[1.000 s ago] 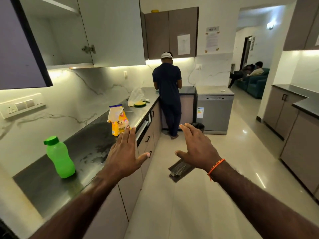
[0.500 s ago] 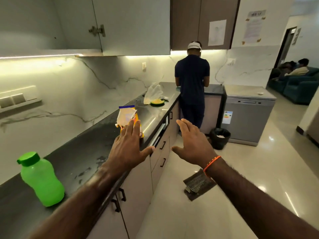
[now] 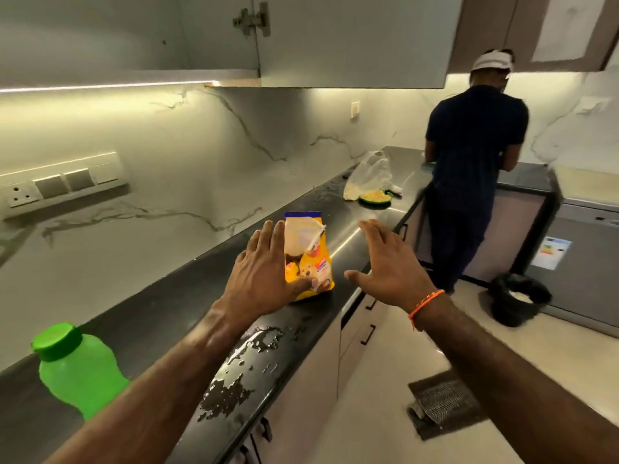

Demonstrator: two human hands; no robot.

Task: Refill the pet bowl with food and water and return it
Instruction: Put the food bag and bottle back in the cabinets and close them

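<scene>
Standing upright on the dark counter [image 3: 160, 316], the yellow pet food bag [image 3: 310, 259] has its long axis vertical and its torn top up. The left hand [image 3: 264, 276] is spread open against the bag's left side, probably touching. The right hand [image 3: 390, 266] hovers open and empty, just right of the bag.

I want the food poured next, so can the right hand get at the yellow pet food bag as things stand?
Probably yes. The right hand is open beside the yellow pet food bag, nothing between them; the left hand covers only its far side.
</scene>
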